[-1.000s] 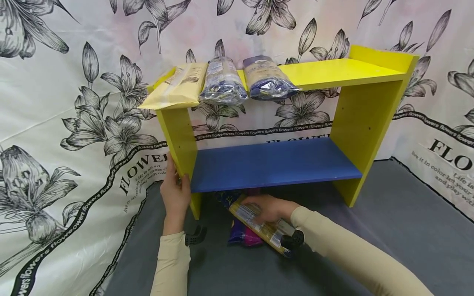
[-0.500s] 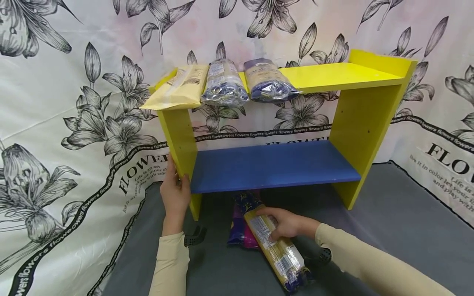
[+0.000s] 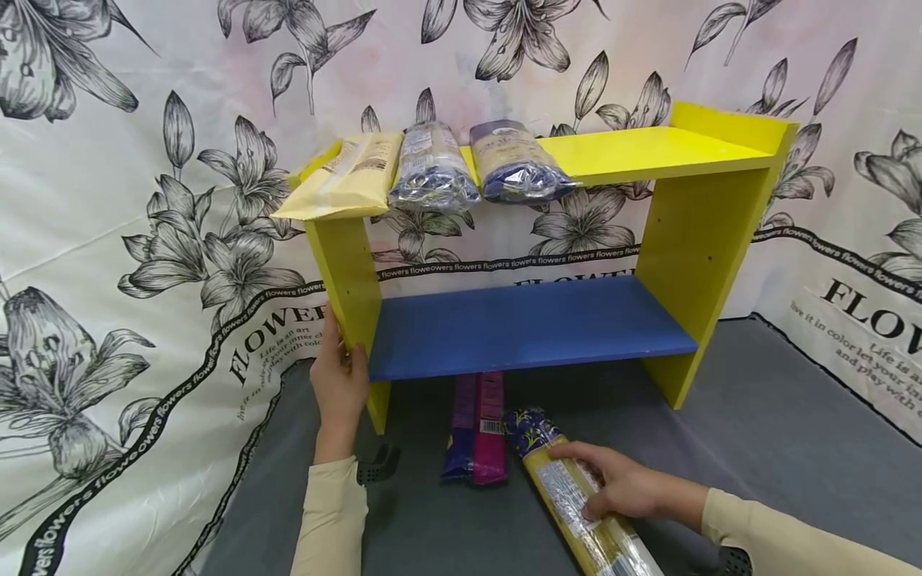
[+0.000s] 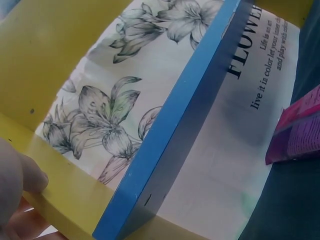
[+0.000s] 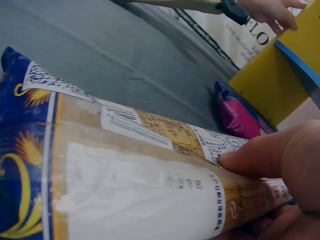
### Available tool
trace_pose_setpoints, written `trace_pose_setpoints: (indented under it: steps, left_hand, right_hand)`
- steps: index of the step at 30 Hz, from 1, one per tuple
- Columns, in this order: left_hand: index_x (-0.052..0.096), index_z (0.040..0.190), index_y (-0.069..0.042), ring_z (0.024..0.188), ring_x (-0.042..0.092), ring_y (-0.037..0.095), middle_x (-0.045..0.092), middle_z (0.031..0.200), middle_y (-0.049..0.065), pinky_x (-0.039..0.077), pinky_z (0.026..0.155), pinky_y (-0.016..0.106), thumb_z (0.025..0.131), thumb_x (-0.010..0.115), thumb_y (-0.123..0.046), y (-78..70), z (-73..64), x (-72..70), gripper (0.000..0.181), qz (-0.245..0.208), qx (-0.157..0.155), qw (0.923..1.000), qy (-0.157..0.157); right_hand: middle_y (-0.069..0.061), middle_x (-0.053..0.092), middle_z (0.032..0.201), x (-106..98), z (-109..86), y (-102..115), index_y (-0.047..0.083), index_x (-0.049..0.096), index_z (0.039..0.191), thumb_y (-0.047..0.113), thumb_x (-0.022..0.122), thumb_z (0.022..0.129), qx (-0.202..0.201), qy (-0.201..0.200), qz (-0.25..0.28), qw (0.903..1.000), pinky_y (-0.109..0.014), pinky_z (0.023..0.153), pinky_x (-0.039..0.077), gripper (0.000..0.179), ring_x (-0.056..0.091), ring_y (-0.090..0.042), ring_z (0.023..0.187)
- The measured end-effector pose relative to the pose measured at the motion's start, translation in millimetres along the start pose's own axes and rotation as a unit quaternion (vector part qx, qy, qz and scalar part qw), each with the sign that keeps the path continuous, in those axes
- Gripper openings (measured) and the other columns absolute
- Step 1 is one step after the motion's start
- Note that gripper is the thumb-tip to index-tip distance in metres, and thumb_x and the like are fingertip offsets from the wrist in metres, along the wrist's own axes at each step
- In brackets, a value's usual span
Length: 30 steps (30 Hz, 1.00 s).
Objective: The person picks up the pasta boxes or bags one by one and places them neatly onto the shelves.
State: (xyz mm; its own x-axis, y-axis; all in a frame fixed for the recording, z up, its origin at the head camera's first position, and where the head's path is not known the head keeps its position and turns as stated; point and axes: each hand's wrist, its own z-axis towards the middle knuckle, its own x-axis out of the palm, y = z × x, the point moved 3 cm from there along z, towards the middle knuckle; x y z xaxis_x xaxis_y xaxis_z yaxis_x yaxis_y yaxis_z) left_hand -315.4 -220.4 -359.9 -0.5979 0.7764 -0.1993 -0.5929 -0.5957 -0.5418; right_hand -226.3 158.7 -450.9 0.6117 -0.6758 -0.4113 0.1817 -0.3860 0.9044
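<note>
My right hand [image 3: 623,484] grips a long clear-and-blue packet of dried noodles [image 3: 562,484], thumb on one side and fingers underneath. Gold wheat ears and white labels show on it in the right wrist view, and its lower end runs out of the head view. My left hand [image 3: 342,396] holds the left side panel [image 3: 346,280] of a yellow shelf unit, thumb at the front edge. In the left wrist view its fingertips [image 4: 35,175] lie against the yellow wood. Under the blue board [image 3: 533,328] lies a pink and purple packet [image 3: 491,436], apart from both hands.
On the yellow top board [image 3: 648,152] lie a pale yellow packet [image 3: 349,176] and two clear-and-blue packets, one in the middle [image 3: 434,168] and one further right [image 3: 515,160]. A flower-printed cloth hangs behind. Dark grey cloth [image 3: 432,536] covers the surface below.
My right hand has drawn the noodle packet out from under the blue board, towards me and to the right. The pink and purple packet is now uncovered. My left hand keeps its hold.
</note>
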Motion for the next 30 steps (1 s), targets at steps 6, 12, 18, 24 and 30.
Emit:
trace_pose_setpoints:
  steps: [6,12,18,24,30]
  left_hand:
    - [0.035,0.159,-0.005,0.102,0.070,0.053,0.065,0.126,0.034,0.060,0.066,0.061,0.092,0.055,0.007,-1.0,0.9,2.5,0.070,0.006,0.014,0.9999,0.001]
    - [0.034,0.159,-0.006,0.101,0.070,0.053,0.066,0.124,0.034,0.059,0.065,0.061,0.093,0.054,0.008,0.1,0.3,2.4,0.071,0.007,0.009,0.9999,0.002]
    - [0.034,0.159,-0.003,0.098,0.071,0.053,0.066,0.122,0.034,0.058,0.061,0.061,0.092,0.052,0.008,0.5,-0.5,1.2,0.070,0.006,0.012,0.9999,-0.004]
    - [0.034,0.159,-0.005,0.100,0.071,0.052,0.065,0.126,0.033,0.059,0.062,0.060,0.093,0.053,0.008,1.1,-0.3,1.1,0.070,0.011,0.003,0.9999,-0.001]
    - [0.034,0.160,-0.008,0.103,0.071,0.051,0.065,0.127,0.033,0.059,0.064,0.061,0.093,0.053,0.007,-0.3,-1.5,0.9,0.071,0.011,-0.014,0.9998,0.005]
  right_hand:
    - [-0.035,0.026,0.161,-8,-35.4,-12,0.006,0.039,0.155,-0.001,0.072,0.076,0.006,-0.017,0.000,0.9998,-0.075,0.109,0.033,0.085,0.012,-0.065,0.145]
    - [-0.009,0.037,0.163,-26,-66.1,-17,0.004,0.039,0.155,-0.003,0.071,0.079,-0.057,-0.063,-0.013,0.9963,-0.024,0.106,0.044,0.083,0.027,0.008,0.145]
    - [0.016,0.052,0.141,-56,-96.1,-1,0.019,0.032,0.161,-0.009,0.061,0.089,-0.064,-0.056,0.055,0.9948,-0.026,0.085,0.058,0.082,0.057,0.004,0.122]
    - [0.016,0.058,0.123,-90,-129.3,26,0.045,0.028,0.158,-0.013,0.053,0.094,-0.059,-0.117,0.029,0.9909,-0.044,0.066,0.064,0.090,0.070,-0.013,0.096]
    - [0.022,0.055,0.114,-124,-154.3,65,0.043,0.018,0.162,-0.015,0.056,0.093,-0.018,-0.256,-0.070,0.9640,-0.042,0.059,0.062,0.098,0.072,-0.010,0.087]
